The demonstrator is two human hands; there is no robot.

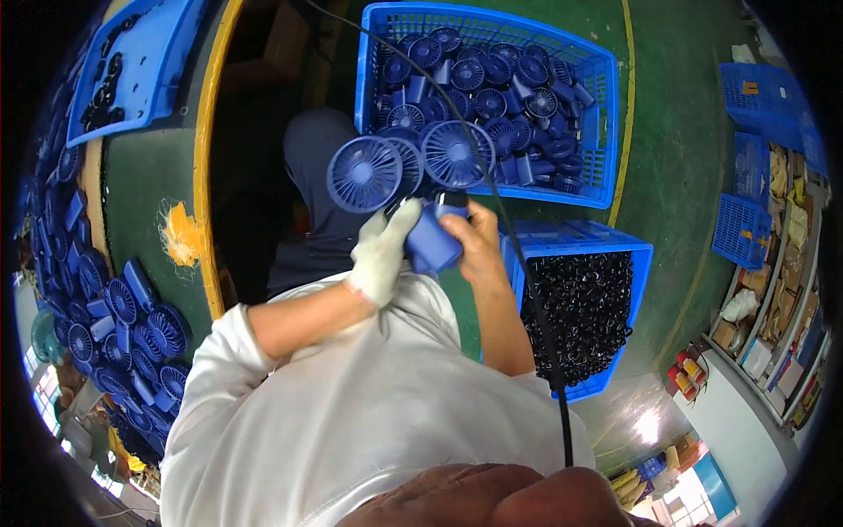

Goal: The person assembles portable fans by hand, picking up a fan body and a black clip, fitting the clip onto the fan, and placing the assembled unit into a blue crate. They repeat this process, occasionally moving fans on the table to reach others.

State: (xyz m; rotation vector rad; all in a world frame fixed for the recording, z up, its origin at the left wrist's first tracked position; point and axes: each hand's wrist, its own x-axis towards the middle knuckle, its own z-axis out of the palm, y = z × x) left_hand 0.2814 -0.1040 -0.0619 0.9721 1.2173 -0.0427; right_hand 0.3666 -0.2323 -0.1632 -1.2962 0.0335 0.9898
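Note:
My left hand (pixel 382 250), in a white glove, and my bare right hand (pixel 474 237) meet in front of my chest around the blue bodies of small handheld fans (pixel 432 244). Two round fan heads stick up from the hands: one on the left (pixel 364 173) and one on the right (pixel 457 154). Which body belongs to which head is hidden by the fingers. Just beyond the hands stands a blue plastic crate (pixel 606 132) filled with several more fans of the same kind.
A second blue crate (pixel 645 255) of small black parts sits at my right. A pile of blue fans (pixel 114 325) lies on the green table at left, beside a blue tray (pixel 167 61) with black parts. A black cable (pixel 536 307) crosses the view. Stacked crates (pixel 746 202) and shelves stand far right.

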